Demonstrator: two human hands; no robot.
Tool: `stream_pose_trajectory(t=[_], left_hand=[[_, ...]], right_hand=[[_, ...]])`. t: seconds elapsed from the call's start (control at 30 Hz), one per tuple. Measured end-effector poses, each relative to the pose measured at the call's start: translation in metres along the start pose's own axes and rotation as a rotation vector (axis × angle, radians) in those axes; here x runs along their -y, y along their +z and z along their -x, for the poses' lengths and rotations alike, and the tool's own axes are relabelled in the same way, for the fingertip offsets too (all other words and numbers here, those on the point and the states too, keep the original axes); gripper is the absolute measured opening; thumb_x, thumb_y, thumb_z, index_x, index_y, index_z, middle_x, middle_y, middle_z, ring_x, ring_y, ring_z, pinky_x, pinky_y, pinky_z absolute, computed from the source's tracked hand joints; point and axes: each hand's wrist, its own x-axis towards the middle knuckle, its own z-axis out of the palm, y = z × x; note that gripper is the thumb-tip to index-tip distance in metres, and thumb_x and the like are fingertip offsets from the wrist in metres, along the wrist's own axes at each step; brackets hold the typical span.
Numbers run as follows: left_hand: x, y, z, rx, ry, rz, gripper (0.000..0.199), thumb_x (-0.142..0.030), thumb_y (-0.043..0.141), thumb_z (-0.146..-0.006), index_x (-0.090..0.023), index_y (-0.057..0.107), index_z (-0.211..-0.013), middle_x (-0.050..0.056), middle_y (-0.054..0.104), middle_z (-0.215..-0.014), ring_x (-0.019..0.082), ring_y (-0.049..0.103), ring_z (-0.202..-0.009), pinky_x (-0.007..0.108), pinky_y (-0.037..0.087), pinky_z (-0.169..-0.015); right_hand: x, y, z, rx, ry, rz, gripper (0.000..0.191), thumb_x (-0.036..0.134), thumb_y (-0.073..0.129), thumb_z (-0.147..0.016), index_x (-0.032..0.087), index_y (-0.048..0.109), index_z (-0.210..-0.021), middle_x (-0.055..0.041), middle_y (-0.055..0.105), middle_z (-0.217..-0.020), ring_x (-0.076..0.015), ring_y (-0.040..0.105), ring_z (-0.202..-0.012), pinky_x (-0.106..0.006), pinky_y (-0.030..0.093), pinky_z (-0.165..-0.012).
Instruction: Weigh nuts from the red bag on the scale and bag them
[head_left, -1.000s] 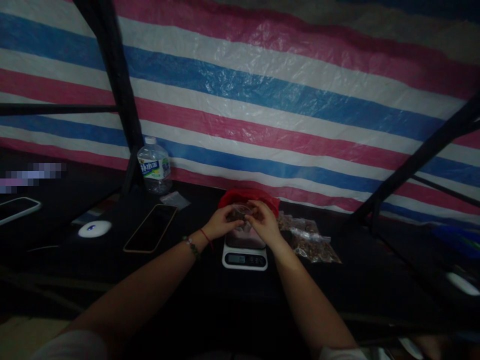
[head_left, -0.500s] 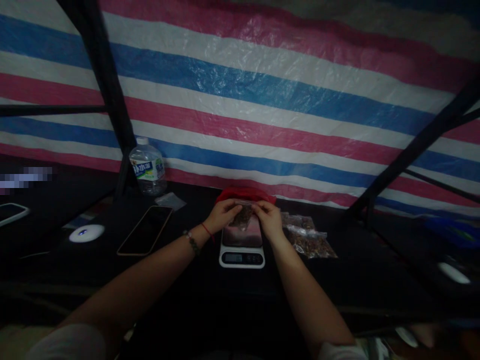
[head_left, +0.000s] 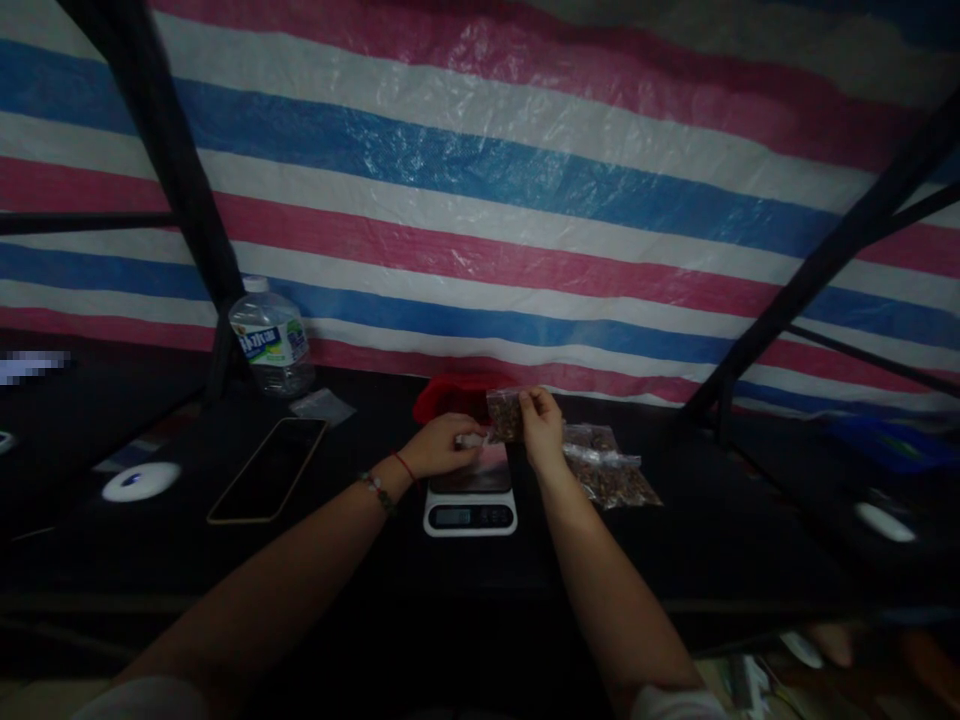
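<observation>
My right hand [head_left: 541,425] pinches the edge of a small clear bag [head_left: 506,414] with brown bits inside, held up behind the right part of the scale. My left hand [head_left: 444,446] is over the left of the white digital scale [head_left: 471,512], its fingers curled together near the dark plate; what they hold, if anything, is too small to make out. Behind both hands lies something red and open [head_left: 435,395], perhaps a bag or basin. Filled clear bags [head_left: 611,478] lie to the right of my right forearm.
A phone [head_left: 270,470], a white oval object [head_left: 141,482], a flat clear bag [head_left: 322,407] and a plastic bottle [head_left: 274,340] stand or lie at left. Dark metal bars slant at both sides before a striped sheet [head_left: 480,260]. Something blue [head_left: 892,443] is at far right.
My hands have moved apart. The small bag, earlier between both hands, is now in my right hand only, and my left hand is lower and to the left. The view has shifted slightly right.
</observation>
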Motion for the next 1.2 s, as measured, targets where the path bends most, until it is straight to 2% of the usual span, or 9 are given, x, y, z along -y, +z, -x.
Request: stream_pose_trajectory(t=[0.1, 0.17, 0.23, 0.33, 0.4, 0.57, 0.77, 1.0, 1.2], left_hand=[[0.004, -0.007, 0.004, -0.011, -0.003, 0.007, 0.027, -0.025, 0.067, -0.07, -0.02, 0.071, -0.096, 0.006, 0.071, -0.096, 0.023, 0.064, -0.092, 0.037, 0.05, -0.086], [0.009, -0.013, 0.006, -0.025, -0.02, 0.041, 0.034, -0.025, 0.068, -0.068, -0.02, 0.069, -0.102, 0.007, 0.071, -0.098, 0.023, 0.064, -0.092, 0.037, 0.05, -0.086], [0.013, -0.016, 0.006, -0.058, -0.049, 0.144, 0.037, -0.028, 0.065, -0.073, -0.019, 0.066, -0.109, 0.008, 0.07, -0.1, 0.023, 0.065, -0.093, 0.036, 0.051, -0.085], [0.015, -0.015, 0.004, -0.177, -0.105, 0.33, 0.035, -0.037, 0.055, -0.084, -0.016, 0.065, -0.11, 0.009, 0.071, -0.102, 0.022, 0.066, -0.094, 0.035, 0.053, -0.084], [0.011, -0.01, 0.002, -0.271, -0.148, 0.387, 0.035, -0.04, 0.057, -0.084, -0.016, 0.066, -0.106, 0.009, 0.072, -0.101, 0.021, 0.067, -0.092, 0.035, 0.054, -0.082], [0.002, -0.001, 0.001, -0.378, -0.207, 0.336, 0.026, -0.039, 0.063, -0.08, -0.016, 0.072, -0.087, 0.006, 0.074, -0.088, 0.019, 0.068, -0.081, 0.032, 0.055, -0.078], [-0.001, -0.004, 0.003, -0.491, -0.191, 0.247, 0.023, -0.037, 0.061, -0.082, -0.017, 0.072, -0.082, 0.004, 0.073, -0.08, 0.018, 0.066, -0.075, 0.029, 0.053, -0.072], [-0.01, -0.006, 0.006, -0.538, -0.138, 0.241, 0.021, -0.035, 0.061, -0.083, -0.017, 0.07, -0.076, 0.004, 0.071, -0.076, 0.016, 0.065, -0.071, 0.028, 0.053, -0.069], [-0.016, -0.003, 0.006, -0.508, -0.116, 0.326, 0.021, -0.036, 0.065, -0.08, -0.015, 0.07, -0.08, 0.006, 0.071, -0.078, 0.016, 0.065, -0.072, 0.027, 0.052, -0.066]], right_hand=[[-0.006, 0.0, 0.0, 0.015, 0.002, 0.075, 0.028, 0.046, 0.054, -0.083, 0.018, 0.058, -0.081, 0.0004, 0.058, -0.074, -0.0154, 0.052, -0.07, -0.027, 0.044, -0.069], [-0.008, 0.001, 0.001, 0.037, 0.012, 0.109, 0.028, 0.046, 0.054, -0.082, 0.019, 0.059, -0.081, -0.0004, 0.059, -0.074, -0.0162, 0.054, -0.07, -0.027, 0.045, -0.068], [-0.007, 0.003, 0.003, 0.062, 0.023, 0.11, 0.027, 0.045, 0.055, -0.081, 0.019, 0.061, -0.08, -0.001, 0.061, -0.073, -0.0166, 0.055, -0.07, -0.028, 0.045, -0.067], [0.0, 0.008, 0.009, 0.09, 0.029, 0.073, 0.023, 0.041, 0.059, -0.079, 0.018, 0.062, -0.078, -0.001, 0.062, -0.071, -0.0166, 0.056, -0.067, -0.028, 0.045, -0.066], [0.006, 0.012, 0.013, 0.107, 0.012, 0.077, 0.021, 0.039, 0.06, -0.078, 0.019, 0.063, -0.076, -0.001, 0.062, -0.071, -0.0168, 0.056, -0.067, -0.029, 0.045, -0.066], [0.015, 0.014, 0.019, 0.141, -0.058, 0.119, 0.018, 0.037, 0.059, -0.08, 0.019, 0.064, -0.078, -0.0019, 0.064, -0.074, -0.0177, 0.058, -0.071, -0.03, 0.047, -0.069], [0.015, 0.015, 0.022, 0.173, -0.083, 0.102, 0.017, 0.037, 0.063, -0.079, 0.02, 0.066, -0.078, -0.0028, 0.065, -0.077, -0.0184, 0.06, -0.074, -0.031, 0.049, -0.071], [0.034, 0.013, 0.024, 0.2, -0.165, 0.076, 0.013, 0.032, 0.065, -0.077, 0.021, 0.066, -0.071, -0.0024, 0.065, -0.072, -0.0183, 0.061, -0.071, -0.032, 0.049, -0.069], [0.043, 0.015, 0.028, 0.182, -0.205, 0.047, 0.012, 0.029, 0.064, -0.076, 0.021, 0.064, -0.068, -0.0022, 0.062, -0.07, -0.0178, 0.059, -0.069, -0.031, 0.048, -0.066]])
